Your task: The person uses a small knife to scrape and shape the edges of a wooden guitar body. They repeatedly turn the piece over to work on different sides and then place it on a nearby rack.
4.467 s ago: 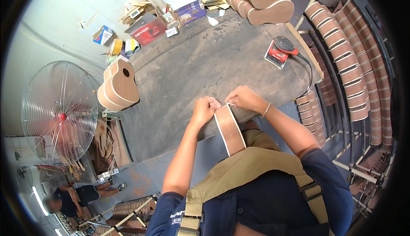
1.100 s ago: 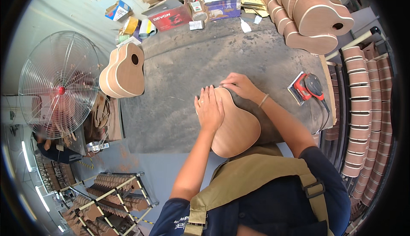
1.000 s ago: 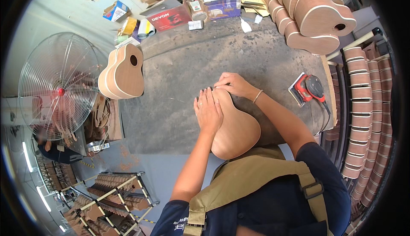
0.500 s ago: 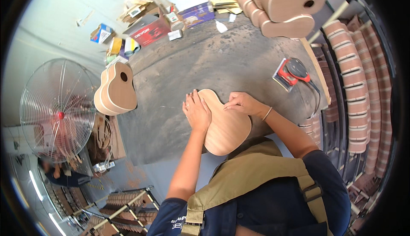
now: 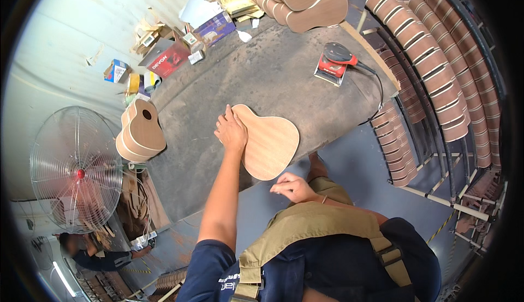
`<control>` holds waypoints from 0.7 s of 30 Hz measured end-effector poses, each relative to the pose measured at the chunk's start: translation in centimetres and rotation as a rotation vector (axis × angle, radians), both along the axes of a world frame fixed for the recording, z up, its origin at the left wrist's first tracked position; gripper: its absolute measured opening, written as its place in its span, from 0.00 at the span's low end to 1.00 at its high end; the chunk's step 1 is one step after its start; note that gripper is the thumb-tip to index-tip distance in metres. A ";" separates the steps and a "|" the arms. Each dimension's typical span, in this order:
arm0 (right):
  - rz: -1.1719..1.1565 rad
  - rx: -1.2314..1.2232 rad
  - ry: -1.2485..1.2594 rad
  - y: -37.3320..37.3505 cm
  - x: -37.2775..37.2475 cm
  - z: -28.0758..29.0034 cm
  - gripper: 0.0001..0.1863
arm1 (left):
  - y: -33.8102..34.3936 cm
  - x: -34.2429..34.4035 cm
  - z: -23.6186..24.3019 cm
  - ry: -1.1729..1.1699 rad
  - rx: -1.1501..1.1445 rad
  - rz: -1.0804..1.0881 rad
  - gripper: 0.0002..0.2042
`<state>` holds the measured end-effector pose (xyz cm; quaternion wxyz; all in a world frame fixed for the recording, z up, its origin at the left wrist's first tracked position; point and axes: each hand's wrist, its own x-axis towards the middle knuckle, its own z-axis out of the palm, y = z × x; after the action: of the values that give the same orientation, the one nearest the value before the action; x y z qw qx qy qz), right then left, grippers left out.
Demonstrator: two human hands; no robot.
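Just past the apron [image 5: 305,220], the right hand [image 5: 295,186] has its fingers curled, around what I can't tell. Beyond, the guitar body [image 5: 271,144] lies at the counter's [image 5: 188,160] near edge, left hand [image 5: 231,131] at its side, grip unclear.

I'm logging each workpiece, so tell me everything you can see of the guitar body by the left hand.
The guitar body is small and waisted, with a narrower far end and a wide, rounded near end. It looks like pale tan wood with faint grain; its upturned face shows no sound hole. It lies on the dark worktable, wide end at the near edge. The left hand rests against its left side by the narrow end; the right hand is apart from it.
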<state>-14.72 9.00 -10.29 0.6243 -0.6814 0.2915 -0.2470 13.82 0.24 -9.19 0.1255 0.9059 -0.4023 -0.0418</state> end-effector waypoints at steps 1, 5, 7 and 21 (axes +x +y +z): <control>0.030 0.005 0.007 -0.2 -0.1 0.5 0.08 | 0.0 0.8 -0.3 -0.036 -0.042 -0.088 0.25; -0.215 0.063 0.006 -1.8 -1.1 1.0 0.13 | -0.1 3.5 0.8 0.144 -0.009 -0.331 0.28; -0.217 0.488 0.076 -1.4 -0.9 3.2 0.13 | 0.4 4.9 1.2 0.288 0.003 -0.364 0.37; 0.512 -0.017 0.003 -30.9 14.4 1.2 0.13 | 9.3 -6.8 4.1 0.409 -0.084 -0.051 0.45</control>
<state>-0.35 -21.89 -9.13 0.6604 -0.7385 0.1083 -0.0822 7.05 9.56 -5.13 0.2409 0.8622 -0.3925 -0.2110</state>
